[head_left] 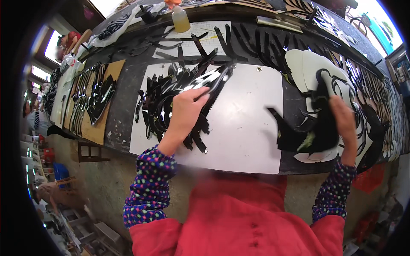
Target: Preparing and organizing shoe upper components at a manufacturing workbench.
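Note:
My left hand [188, 111] is closed, thumb and fingers pinching a glossy black piece [213, 79] over a heap of black strips [158, 102]. The heap lies on the left part of a white board [243, 119]. Many of the strips have notched edges. To the right, my right hand [345, 121] grips a wide, curved black piece [316, 136], smeared by motion, with a pale green patch near its lower edge. Its fingertips are partly hidden. Beneath that hand lie cream rounded sheets [311, 68] with black curved strips on them.
A bottle of yellow liquid [180, 20] stands at the back beside a gridded mat [188, 40]. Black strips fan out across the dark table behind the board. At left, a brown cardboard [110, 81] carries glossy black pieces. A red basket [369, 179] sits below the table at right.

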Demonstrator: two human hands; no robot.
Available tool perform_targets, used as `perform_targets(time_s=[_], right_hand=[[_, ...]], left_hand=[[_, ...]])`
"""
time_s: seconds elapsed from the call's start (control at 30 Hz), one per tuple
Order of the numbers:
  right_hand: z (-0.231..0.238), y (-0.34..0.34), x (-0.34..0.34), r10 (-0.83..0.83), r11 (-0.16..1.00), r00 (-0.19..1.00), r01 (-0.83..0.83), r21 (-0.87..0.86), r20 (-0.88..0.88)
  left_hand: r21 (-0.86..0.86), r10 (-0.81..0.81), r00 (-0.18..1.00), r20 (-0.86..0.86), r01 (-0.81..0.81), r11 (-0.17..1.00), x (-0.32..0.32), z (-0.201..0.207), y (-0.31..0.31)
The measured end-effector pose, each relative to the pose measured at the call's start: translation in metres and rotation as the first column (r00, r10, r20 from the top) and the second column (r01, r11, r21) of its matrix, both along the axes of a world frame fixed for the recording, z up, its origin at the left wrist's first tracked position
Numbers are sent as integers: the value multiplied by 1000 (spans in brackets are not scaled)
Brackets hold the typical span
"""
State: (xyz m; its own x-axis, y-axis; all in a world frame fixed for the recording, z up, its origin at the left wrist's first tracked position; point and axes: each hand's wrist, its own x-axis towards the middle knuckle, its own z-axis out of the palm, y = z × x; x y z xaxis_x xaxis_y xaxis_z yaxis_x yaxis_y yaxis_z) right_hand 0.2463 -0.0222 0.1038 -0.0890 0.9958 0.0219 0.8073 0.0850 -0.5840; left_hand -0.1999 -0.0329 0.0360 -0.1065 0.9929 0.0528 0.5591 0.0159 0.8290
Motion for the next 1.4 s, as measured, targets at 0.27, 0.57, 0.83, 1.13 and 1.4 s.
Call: perform_targets(time_s=[0.27,0.57,0.83,1.13,1.4], right_hand=[[-32,-27,-112,178,977,962,-199,82,209],[-61,-45,-127,130,991,992,-130,-41,3],[-50,-36,-127,18,977,946,-85,-193,-323],[-64,-35,-134,151,966,950,-201,-163,-273],[-69,-30,-136,109,963,971,-157,-221,-215]], left_hand=[[249,-420,781,-463,569,784,20,-2,-26],[110,-479,692,-540,622,775,53,-21,-35],[252,-516,665,-540,713,654,66,-45,-22],[278,-480,660,-578,712,644,61,-54,-20],[251,-487,666,-565,701,668,61,-55,-21]])
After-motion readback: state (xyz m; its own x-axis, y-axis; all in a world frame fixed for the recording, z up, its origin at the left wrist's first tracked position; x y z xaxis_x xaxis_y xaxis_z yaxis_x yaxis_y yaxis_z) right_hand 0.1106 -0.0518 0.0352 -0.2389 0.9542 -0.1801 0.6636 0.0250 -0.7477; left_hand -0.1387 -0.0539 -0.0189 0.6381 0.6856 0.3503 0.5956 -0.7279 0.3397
